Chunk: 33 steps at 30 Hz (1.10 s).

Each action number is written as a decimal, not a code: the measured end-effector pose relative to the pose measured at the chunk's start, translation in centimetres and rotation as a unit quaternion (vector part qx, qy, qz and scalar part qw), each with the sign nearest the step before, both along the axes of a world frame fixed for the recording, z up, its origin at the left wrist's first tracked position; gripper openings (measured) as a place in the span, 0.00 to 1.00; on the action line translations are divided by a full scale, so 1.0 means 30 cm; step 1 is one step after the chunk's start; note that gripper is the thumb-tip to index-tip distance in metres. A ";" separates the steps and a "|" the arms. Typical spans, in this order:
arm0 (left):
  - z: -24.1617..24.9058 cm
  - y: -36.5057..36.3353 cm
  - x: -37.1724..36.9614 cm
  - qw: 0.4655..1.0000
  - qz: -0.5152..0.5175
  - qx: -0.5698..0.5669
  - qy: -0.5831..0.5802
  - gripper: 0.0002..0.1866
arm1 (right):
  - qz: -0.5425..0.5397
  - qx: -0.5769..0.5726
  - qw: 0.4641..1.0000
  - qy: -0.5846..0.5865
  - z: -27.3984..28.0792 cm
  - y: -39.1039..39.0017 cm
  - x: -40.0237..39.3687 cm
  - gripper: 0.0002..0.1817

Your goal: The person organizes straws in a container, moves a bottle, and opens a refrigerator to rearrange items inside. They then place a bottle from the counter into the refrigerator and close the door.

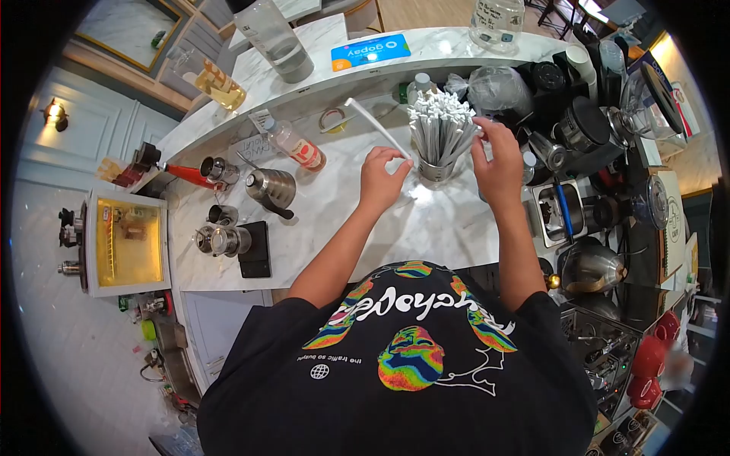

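A metal cup (436, 172) stands upright on the marble counter, packed with white paper-wrapped straws (443, 125). Left of the cup, my left hand (385, 176) pinches the lower end of one long white straw (372, 121), which slants up and to the left. My right hand (497, 158) is at the right side of the bundle, its fingertips closed at the upper part of the outer straws; what exactly they hold is too small to tell.
On the left are a gooseneck kettle (270, 188), a bottle with a red label (300, 149) and a black scale (255, 249). Grinders, a metal tray (557, 213) and a steel kettle (593, 266) line the right. A blue card (370, 52) lies on the raised ledge.
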<state>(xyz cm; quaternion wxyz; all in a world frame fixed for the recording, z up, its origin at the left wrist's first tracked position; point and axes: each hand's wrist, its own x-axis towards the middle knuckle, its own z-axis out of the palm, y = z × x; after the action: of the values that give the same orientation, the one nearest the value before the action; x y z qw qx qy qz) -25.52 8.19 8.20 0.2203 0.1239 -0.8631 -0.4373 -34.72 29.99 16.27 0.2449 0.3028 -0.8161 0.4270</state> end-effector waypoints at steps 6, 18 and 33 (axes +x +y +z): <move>-0.008 0.055 -0.092 1.000 -0.027 0.009 0.000 0.12 | -0.004 0.067 0.998 -0.010 -0.061 -0.021 -0.045 0.20; -0.072 0.072 -0.133 0.996 -0.031 -0.085 -0.002 0.12 | -0.015 0.060 0.997 -0.041 -0.073 -0.030 -0.082 0.19; 0.038 0.029 -0.095 0.986 -0.033 -0.151 0.069 0.07 | 0.020 -0.006 0.999 -0.030 -0.096 -0.034 -0.020 0.20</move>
<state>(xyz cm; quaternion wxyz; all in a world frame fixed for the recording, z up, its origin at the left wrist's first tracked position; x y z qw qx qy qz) -28.38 9.07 9.32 0.2808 0.0299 -0.9054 -0.3169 -35.31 28.97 13.39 0.2129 0.3048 -0.8144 0.4455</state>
